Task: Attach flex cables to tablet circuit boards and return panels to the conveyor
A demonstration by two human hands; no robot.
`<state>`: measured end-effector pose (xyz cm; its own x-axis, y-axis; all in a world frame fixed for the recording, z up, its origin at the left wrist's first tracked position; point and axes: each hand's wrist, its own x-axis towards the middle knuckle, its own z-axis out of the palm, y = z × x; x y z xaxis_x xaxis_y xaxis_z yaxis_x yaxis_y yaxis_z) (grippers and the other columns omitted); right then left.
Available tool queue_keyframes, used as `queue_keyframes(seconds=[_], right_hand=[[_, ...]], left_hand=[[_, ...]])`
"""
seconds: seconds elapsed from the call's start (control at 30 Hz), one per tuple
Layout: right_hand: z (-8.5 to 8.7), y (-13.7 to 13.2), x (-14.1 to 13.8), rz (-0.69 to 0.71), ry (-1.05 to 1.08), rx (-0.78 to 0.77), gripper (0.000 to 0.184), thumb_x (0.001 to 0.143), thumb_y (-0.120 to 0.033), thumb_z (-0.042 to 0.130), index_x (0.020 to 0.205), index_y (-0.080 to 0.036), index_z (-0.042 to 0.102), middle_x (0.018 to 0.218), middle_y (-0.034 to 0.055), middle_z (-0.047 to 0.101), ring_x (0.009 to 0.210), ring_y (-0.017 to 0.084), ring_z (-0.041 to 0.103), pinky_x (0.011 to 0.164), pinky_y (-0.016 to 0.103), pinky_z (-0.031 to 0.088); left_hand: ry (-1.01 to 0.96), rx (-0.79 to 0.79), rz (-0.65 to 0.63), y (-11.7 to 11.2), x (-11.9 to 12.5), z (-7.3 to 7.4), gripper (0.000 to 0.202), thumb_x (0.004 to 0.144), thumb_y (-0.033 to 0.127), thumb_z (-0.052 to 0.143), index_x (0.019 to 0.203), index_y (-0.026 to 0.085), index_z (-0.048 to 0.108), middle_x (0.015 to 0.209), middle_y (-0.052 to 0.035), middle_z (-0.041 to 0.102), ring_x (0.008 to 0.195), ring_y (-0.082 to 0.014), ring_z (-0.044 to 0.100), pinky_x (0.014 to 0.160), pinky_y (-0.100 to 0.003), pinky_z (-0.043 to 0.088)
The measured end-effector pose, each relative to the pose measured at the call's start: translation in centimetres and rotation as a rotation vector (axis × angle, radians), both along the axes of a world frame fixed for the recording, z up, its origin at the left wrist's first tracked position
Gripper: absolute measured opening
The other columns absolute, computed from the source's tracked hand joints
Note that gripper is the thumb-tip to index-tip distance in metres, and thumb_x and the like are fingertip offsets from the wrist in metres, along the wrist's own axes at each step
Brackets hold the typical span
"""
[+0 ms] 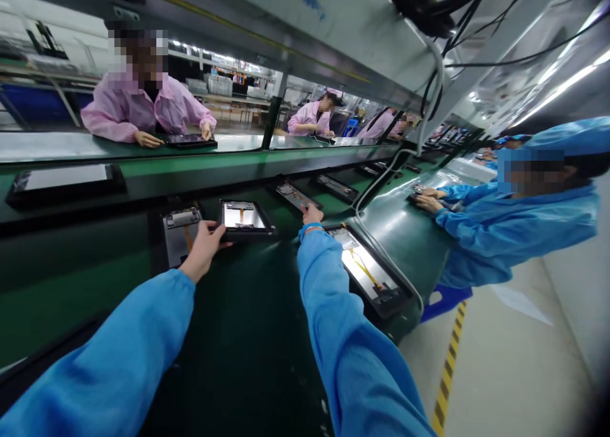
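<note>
Left hand: our left hand (204,251) lies at 8 o'clock from the middle of the view, its fingers partly curled around the near corner of a black-framed display panel (245,220); it seems to have hold of that corner.
Right hand: our right hand (312,216) sits almost at the middle of the view, loosely open and holding nothing we can see. It is just beside the panel's right side, but we cannot tell whether they touch.
Panel: it lies flat at 9 o'clock on a green conveyor belt (61,297), between our two hands, its lit face showing an orange strip.
Nearby: a metal-backed unit (181,235) lies under our left hand's wrist, at 9 o'clock. Another black-framed panel (369,265) with a yellow strip lies at 4 o'clock, beyond our right sleeve. More dark units (298,197) line up along the belt at 12 o'clock.
Across the line: at 10 o'clock, a person in a pink smock (143,107) rests both hands on a black tablet (190,141).
Right side: at 3 o'clock, a person in blue coveralls (519,224) has both hands on a dark unit (419,199).
Floor: yellow-and-black hazard tape (447,370) runs past at 5 o'clock, near a blue stool (445,300).
</note>
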<state>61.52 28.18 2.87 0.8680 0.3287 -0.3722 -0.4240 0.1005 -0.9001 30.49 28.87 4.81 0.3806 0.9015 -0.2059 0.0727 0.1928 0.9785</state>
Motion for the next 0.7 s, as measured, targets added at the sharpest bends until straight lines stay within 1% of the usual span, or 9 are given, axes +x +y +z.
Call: queue_keyframes(seconds=[0.07, 0.13, 0.27, 0.37, 0.4, 0.47, 0.53, 0.63, 0.7], right_hand=[[0.2, 0.0, 0.4, 0.033, 0.029, 0.024, 0.038, 0.096, -0.037, 0.062, 0.128, -0.017, 0.058, 0.128, 0.0099, 0.061, 0.110, 0.023, 0.064, 0.092, 0.045, 0.056], [0.5, -0.1, 0.3, 0.093, 0.059, 0.048, 0.038, 0.096, -0.037, 0.062, 0.128, -0.017, 0.058, 0.128, 0.0100, 0.061, 0.109, 0.023, 0.064, 0.091, 0.045, 0.056], [1.9, -0.7, -1.2, 0.251, 0.096, 0.124, 0.036, 0.097, -0.037, 0.061, 0.126, -0.017, 0.059, 0.125, 0.0095, 0.062, 0.105, 0.021, 0.065, 0.088, 0.042, 0.057], [3.8, -2.6, -3.8, 0.374, 0.075, 0.218, 0.025, 0.098, -0.036, 0.058, 0.110, -0.015, 0.063, 0.099, 0.0040, 0.066, 0.077, 0.012, 0.064, 0.066, 0.027, 0.057], [4.4, -3.6, -5.0, 0.421, 0.062, 0.249, 0.022, 0.099, -0.036, 0.057, 0.097, -0.014, 0.062, 0.083, -0.0001, 0.062, 0.062, 0.007, 0.056, 0.054, 0.020, 0.051], [5.3, -6.4, -8.1, 0.526, 0.036, 0.301, 0.034, 0.097, -0.034, 0.057, 0.068, -0.018, 0.050, 0.057, -0.0072, 0.042, 0.040, 0.003, 0.030, 0.033, 0.013, 0.028], [5.4, -9.7, -12.1, 0.654, 0.010, 0.336, 0.045, 0.087, -0.035, 0.067, 0.057, -0.020, 0.036, 0.051, -0.0095, 0.034, 0.037, 0.001, 0.018, 0.029, 0.012, 0.018], [4.0, -15.2, -19.3, 0.876, -0.022, 0.336, 0.048, 0.069, -0.042, 0.078, 0.053, -0.020, 0.038, 0.045, -0.0100, 0.036, 0.034, 0.000, 0.018, 0.030, 0.015, 0.022], [2.5, -18.5, -24.0, 1.035, -0.035, 0.309, 0.047, 0.066, -0.043, 0.082, 0.052, -0.020, 0.043, 0.040, -0.0102, 0.035, 0.032, 0.001, 0.023, 0.032, 0.017, 0.024]], left_hand=[[-0.030, -0.061, -0.099, 0.0, 2.0, -0.6, 0.035, 0.097, 0.036, 0.062, 0.124, 0.015, 0.058, 0.120, -0.0090, 0.063, 0.100, -0.0197, 0.065, 0.085, -0.039, 0.059], [-0.048, -0.119, -0.186, -0.7, 2.5, -0.8, 0.033, 0.096, 0.035, 0.062, 0.122, 0.015, 0.059, 0.121, -0.0091, 0.063, 0.104, -0.0205, 0.065, 0.089, -0.041, 0.059], [-0.088, -0.196, -0.242, -2.2, 0.2, -0.4, 0.027, 0.096, 0.031, 0.063, 0.117, 0.015, 0.062, 0.121, -0.0086, 0.063, 0.106, -0.0203, 0.064, 0.090, -0.041, 0.059], [-0.146, -0.230, -0.220, -3.1, -2.5, 0.5, 0.018, 0.096, 0.024, 0.061, 0.109, 0.011, 0.064, 0.126, -0.0113, 0.062, 0.104, -0.0192, 0.067, 0.094, -0.038, 0.059], [-0.173, -0.240, -0.206, -3.4, -3.4, 0.9, 0.017, 0.096, 0.022, 0.060, 0.108, 0.010, 0.063, 0.128, -0.0136, 0.061, 0.102, -0.0193, 0.069, 0.095, -0.037, 0.058], [-0.233, -0.264, -0.177, -4.3, -4.8, 1.7, 0.022, 0.097, 0.028, 0.058, 0.109, 0.009, 0.062, 0.132, -0.0184, 0.059, 0.101, -0.0217, 0.071, 0.096, -0.035, 0.059], [-0.295, -0.286, -0.146, -5.4, -5.7, 2.7, 0.035, 0.095, 0.041, 0.061, 0.114, 0.011, 0.059, 0.132, -0.0200, 0.059, 0.102, -0.0258, 0.072, 0.093, -0.039, 0.061], [-0.380, -0.286, -0.074, -7.3, -7.0, 4.1, 0.048, 0.092, 0.057, 0.060, 0.118, 0.016, 0.057, 0.124, -0.0151, 0.065, 0.102, -0.0269, 0.071, 0.086, -0.041, 0.063], [-0.411, -0.234, 0.027, -8.6, -8.7, 4.5, 0.046, 0.094, 0.059, 0.055, 0.115, 0.019, 0.060, 0.113, -0.0095, 0.070, 0.099, -0.0228, 0.071, 0.084, -0.035, 0.062]])
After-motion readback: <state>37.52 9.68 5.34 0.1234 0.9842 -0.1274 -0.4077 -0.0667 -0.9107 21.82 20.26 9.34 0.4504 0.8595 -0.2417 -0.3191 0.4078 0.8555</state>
